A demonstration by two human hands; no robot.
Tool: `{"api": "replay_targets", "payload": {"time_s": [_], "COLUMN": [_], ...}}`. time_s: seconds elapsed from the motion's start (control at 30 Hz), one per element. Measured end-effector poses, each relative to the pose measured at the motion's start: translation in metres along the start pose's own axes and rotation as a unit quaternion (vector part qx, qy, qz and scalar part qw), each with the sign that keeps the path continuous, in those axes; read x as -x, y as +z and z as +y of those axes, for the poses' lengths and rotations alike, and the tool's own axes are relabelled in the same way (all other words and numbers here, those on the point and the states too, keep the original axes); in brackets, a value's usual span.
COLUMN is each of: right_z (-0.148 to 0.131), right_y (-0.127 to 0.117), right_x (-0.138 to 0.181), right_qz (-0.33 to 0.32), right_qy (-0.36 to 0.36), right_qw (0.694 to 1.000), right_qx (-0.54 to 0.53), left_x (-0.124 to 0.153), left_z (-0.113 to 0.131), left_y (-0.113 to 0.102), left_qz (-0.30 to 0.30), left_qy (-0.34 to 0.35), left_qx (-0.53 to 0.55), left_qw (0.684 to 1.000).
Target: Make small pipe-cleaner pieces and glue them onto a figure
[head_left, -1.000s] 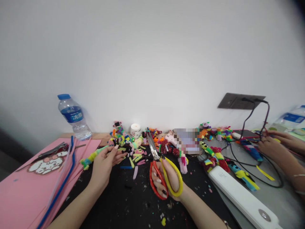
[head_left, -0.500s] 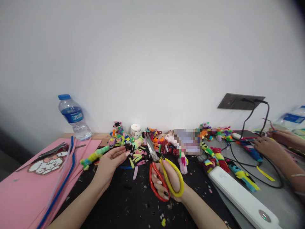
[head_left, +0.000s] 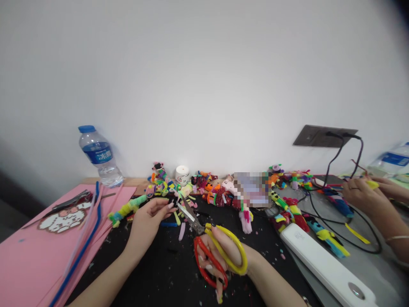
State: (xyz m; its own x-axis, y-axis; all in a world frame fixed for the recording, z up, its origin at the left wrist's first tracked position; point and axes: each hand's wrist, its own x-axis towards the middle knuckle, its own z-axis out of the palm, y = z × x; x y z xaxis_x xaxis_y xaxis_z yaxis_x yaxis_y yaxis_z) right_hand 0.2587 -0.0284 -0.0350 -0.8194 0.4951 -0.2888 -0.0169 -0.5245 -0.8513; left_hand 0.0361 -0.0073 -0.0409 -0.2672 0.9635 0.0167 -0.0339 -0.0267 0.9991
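My left hand [head_left: 150, 217] pinches a small black fuzzy piece [head_left: 173, 201] between thumb and fingertips; its exact kind is too small to make out. My right hand [head_left: 220, 251] is wrapped through the handles of a pair of scissors [head_left: 193, 220], one handle red and the other yellow. The blades stand slightly apart and point up and left, their tips close to the black piece. Whether they touch it I cannot tell. Below the blades lies a pale purple fuzzy strip [head_left: 182, 232], with a blue strip [head_left: 168, 224] beside it.
Pink sheets [head_left: 28, 256] with long fuzzy stems [head_left: 79, 251] lie at left, near a water bottle [head_left: 100, 155]. Colourful fuzzy figures line the wall around a white cup [head_left: 182, 175]. At right are a white device [head_left: 329, 264], black cables [head_left: 361, 243] and another person's hands [head_left: 364, 194].
The scissors have swung left and down, bringing their blades to the black piece at my left fingertips. My left hand has barely moved. The other person's hands have shifted, showing a yellow piece.
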Motion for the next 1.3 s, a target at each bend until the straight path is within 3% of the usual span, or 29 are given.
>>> {"api": "replay_targets", "payload": {"time_s": [0.73, 1.13, 1.3], "right_z": [0.002, 0.000, -0.006], "right_y": [0.005, 0.017, 0.012], "right_x": [-0.009, -0.014, -0.012], "right_qz": [0.067, 0.128, 0.159], "right_qy": [-0.005, 0.051, 0.010], "right_qw": [0.998, 0.989, 0.986], "right_qx": [-0.014, -0.046, -0.058], "left_x": [0.004, 0.005, 0.005], "left_z": [-0.004, -0.004, -0.002], "left_y": [0.001, 0.004, 0.004], "left_qz": [-0.018, -0.014, -0.010], "left_qy": [0.045, 0.009, -0.026], "left_qx": [-0.125, -0.070, -0.023], "left_qw": [0.991, 0.997, 0.999]}}
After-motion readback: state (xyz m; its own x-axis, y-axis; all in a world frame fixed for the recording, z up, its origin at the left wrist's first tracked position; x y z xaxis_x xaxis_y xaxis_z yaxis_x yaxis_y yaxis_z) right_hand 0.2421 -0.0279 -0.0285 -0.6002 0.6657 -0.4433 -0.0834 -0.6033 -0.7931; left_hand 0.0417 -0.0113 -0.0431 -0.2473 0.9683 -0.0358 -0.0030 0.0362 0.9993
